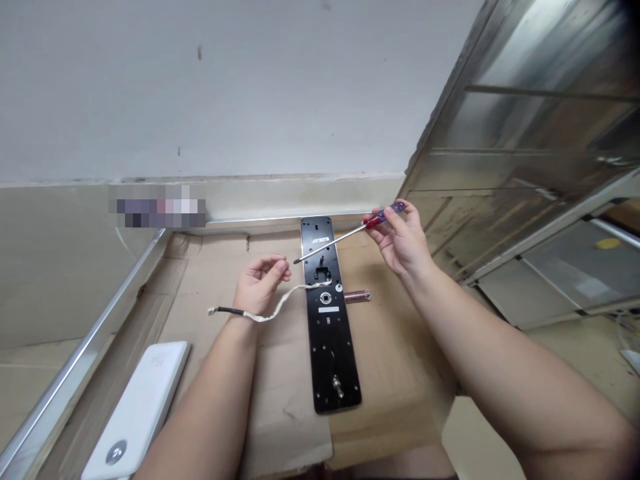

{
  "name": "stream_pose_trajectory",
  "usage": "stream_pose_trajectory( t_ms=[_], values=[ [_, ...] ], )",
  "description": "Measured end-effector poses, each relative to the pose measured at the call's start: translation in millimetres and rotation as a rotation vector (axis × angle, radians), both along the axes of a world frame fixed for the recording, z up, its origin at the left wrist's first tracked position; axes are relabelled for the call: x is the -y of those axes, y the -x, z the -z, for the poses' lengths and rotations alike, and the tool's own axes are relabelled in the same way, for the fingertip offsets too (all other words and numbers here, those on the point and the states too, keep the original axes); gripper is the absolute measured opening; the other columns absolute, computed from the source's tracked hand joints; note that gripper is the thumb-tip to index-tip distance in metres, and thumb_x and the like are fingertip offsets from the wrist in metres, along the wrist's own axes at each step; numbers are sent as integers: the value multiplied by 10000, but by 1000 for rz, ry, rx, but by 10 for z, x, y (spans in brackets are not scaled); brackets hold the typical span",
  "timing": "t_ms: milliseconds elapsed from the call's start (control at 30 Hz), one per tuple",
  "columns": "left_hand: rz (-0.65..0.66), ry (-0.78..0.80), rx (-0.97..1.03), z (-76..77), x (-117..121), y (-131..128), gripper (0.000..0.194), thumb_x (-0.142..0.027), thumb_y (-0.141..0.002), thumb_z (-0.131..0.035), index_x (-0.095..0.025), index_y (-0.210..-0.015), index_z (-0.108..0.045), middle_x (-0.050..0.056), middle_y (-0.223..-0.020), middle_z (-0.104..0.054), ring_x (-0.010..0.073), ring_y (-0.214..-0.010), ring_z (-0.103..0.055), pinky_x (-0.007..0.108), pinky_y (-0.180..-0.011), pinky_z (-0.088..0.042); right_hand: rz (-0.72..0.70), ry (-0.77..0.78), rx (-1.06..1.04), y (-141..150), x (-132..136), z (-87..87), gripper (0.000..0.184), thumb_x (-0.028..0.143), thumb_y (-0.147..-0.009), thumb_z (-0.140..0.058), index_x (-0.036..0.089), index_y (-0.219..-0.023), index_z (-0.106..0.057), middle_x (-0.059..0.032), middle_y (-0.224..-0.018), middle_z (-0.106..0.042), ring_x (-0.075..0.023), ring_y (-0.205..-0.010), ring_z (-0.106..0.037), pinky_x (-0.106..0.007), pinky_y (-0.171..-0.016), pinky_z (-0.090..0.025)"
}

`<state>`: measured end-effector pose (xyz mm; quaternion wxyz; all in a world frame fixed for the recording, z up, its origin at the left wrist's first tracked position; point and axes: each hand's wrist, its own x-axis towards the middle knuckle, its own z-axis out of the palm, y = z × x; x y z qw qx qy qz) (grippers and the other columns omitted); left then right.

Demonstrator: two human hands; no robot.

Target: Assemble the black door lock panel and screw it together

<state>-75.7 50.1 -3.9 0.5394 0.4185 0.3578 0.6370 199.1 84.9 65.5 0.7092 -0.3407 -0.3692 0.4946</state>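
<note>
A long black metal lock backplate (330, 313) lies on flattened cardboard (285, 373), with a threaded post (339, 385) near its lower end. My right hand (403, 240) is shut on a red-handled screwdriver (380, 218), whose steel tip hangs just over the plate's upper part. My left hand (261, 285) is raised beside the plate, loosely curled around nothing. A white-sheathed cable (285, 301) with a black end runs from the plate's opening across my left wrist. A copper-coloured metal cylinder (357, 295) lies to the right of the plate.
A flat white box (133, 413) lies at the lower left, beside a metal-edged strip (85, 353). A pale wall (200, 93) and skirting rise behind the cardboard. A reflective metal panel (525, 133) leans at the right. A pixelated patch covers part of the skirting.
</note>
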Motion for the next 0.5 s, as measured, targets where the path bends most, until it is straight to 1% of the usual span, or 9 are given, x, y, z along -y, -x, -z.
stream_pose_trajectory(
  t_ms=[100, 167, 333, 500],
  values=[
    [9, 55, 27, -54, 74, -84, 360, -330, -599, -945, -173, -876, -777, 42, -758, -751, 137, -694, -711, 270, -706, -612, 3, -18, -5, 36, 28, -8, 567, 354, -732, -847, 337, -1081, -401, 66, -895, -729, -173, -850, -766, -361, -789, -662],
    [6, 82, 49, -86, 97, -112, 374, -320, -581, -953, -172, -883, -788, 53, -774, -765, 148, -713, -725, 288, -731, -623, 10, -25, -14, 50, 38, -13, 570, 345, -732, -846, 340, -1086, -399, 71, -893, -725, -173, -843, -767, -370, -797, -662],
    [-4, 88, 54, -96, 107, -124, 347, -319, -607, -944, -169, -877, -787, 63, -802, -777, 167, -740, -745, 314, -765, -635, 30, -28, -18, 59, 41, -17, 581, 337, -723, -847, 351, -1089, -396, 83, -913, -715, -171, -840, -767, -382, -808, -661],
    [26, 69, 61, -85, 111, -130, 319, -299, -617, -945, -172, -861, -783, 55, -790, -781, 149, -740, -751, 278, -780, -637, 34, -51, -21, 59, 35, -7, 600, 326, -725, -856, 341, -1109, -395, 57, -936, -722, -180, -834, -770, -375, -799, -658]
  ],
)
